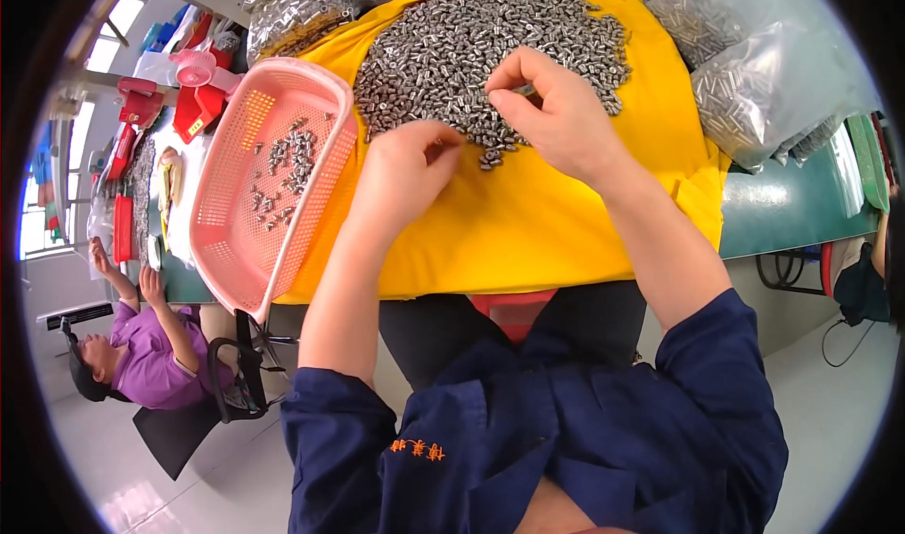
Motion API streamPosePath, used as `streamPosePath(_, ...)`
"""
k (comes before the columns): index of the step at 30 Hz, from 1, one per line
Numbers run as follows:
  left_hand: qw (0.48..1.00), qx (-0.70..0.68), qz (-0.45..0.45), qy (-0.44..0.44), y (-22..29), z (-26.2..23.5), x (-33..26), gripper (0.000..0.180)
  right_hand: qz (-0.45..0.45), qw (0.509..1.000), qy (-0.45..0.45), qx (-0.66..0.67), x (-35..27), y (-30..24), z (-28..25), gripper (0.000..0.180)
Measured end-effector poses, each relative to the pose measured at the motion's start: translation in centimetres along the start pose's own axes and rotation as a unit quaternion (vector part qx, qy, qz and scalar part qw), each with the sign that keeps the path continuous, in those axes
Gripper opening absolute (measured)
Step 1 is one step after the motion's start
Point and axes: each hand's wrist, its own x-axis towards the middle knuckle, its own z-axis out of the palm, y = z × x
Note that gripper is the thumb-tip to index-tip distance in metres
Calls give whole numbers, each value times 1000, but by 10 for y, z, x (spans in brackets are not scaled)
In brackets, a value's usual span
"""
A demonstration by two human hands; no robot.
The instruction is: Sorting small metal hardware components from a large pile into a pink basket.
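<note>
A wide heap of small, shiny metal cylinders (pixel 490 25) lies spread over a yellow cloth (pixel 528 232). At the heap's near left edge is my left hand (pixel 410 171), its fingers curled in toward the thumb; whatever they hold is hidden. My right hand (pixel 561 119) hovers over the near right part of the heap, with thumb and forefinger brought together in a pinch. A piece between those fingertips is too small to make out. To the left of my left hand a pink perforated plastic basket (pixel 222 190) holds a loose scatter of similar metal pieces (pixel 292 162).
Clear plastic bags of metal parts (pixel 745 91) stand at the right on the green tabletop (pixel 782 204); more bags (pixel 306 11) sit at the back left. Red bins (pixel 193 110) and a pink fan (pixel 195 67) are beyond the basket. Another person (pixel 160 355) sits at far left.
</note>
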Motion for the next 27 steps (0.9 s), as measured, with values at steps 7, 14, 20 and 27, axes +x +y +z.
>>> streamPosePath(7, 830, -549, -75, 66, -7, 13, 16, 13, -7, 1000, -3, 6, 1, 1, -2, 10)
streamPosePath(14, 800, -593, -61, 64, -9, 17, 12, 14, -18, 998, -45, -43, -1, 3, 2, 10)
streamPosePath(20, 818, -567, -53, 77, -7, 17, 11, 16, -1, 999, -26, -32, -1, 3, 1, 9)
streamPosePath(27, 842, -520, -55, 130, -7, 13, 10, 17, 2, 999, -24, -36, 0, 1, 3, 6)
